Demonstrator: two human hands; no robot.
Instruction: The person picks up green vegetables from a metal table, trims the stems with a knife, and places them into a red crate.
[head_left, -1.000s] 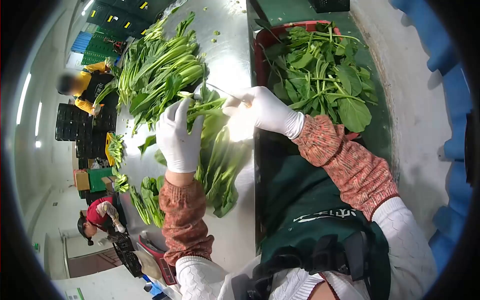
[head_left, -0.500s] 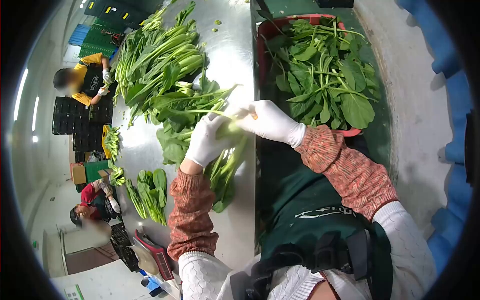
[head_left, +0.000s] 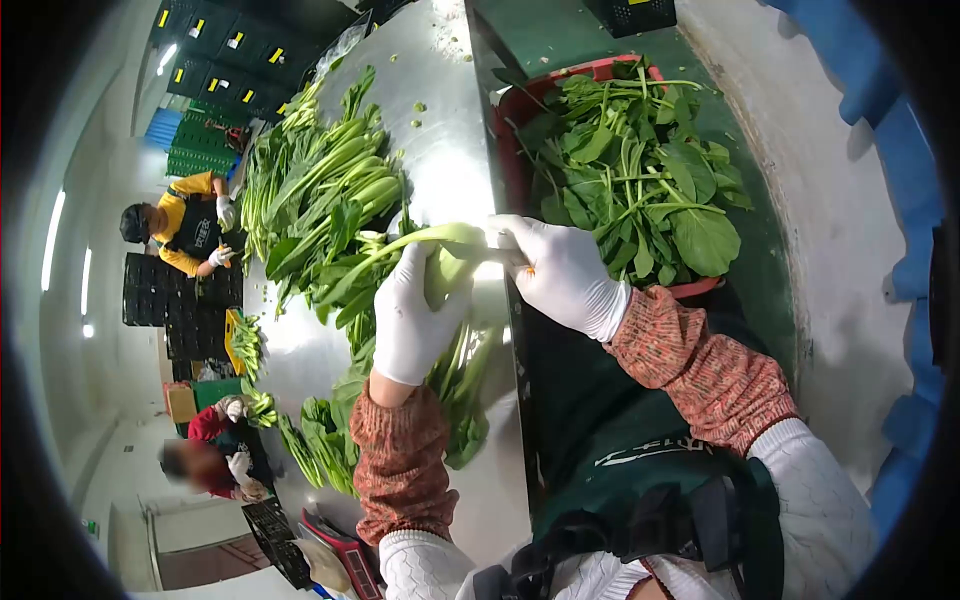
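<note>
My left hand (head_left: 412,325) is wrapped around a leafy green (head_left: 447,270) with a thick pale stem base, above the metal table. In my right hand (head_left: 565,275) is a small knife (head_left: 492,254); its grey blade lies against the stem end, and most of the handle is hidden by the fingers. Both hands wear white gloves. A large pile of leafy greens (head_left: 330,190) lies on the table beyond my left hand. More stalks (head_left: 470,375) lie under and beside my left wrist.
A red tub (head_left: 510,130) of loose leaves stands right of the metal table (head_left: 440,110). Two co-workers handle greens across the table: one in a yellow sleeve (head_left: 185,187), one in a red sleeve (head_left: 208,425). A red scale (head_left: 345,550) sits near the lower left.
The held leafy green has turned so its stem base faces right, and the knife blade now shows against it. My right hand has moved slightly right and down. The view has shifted.
</note>
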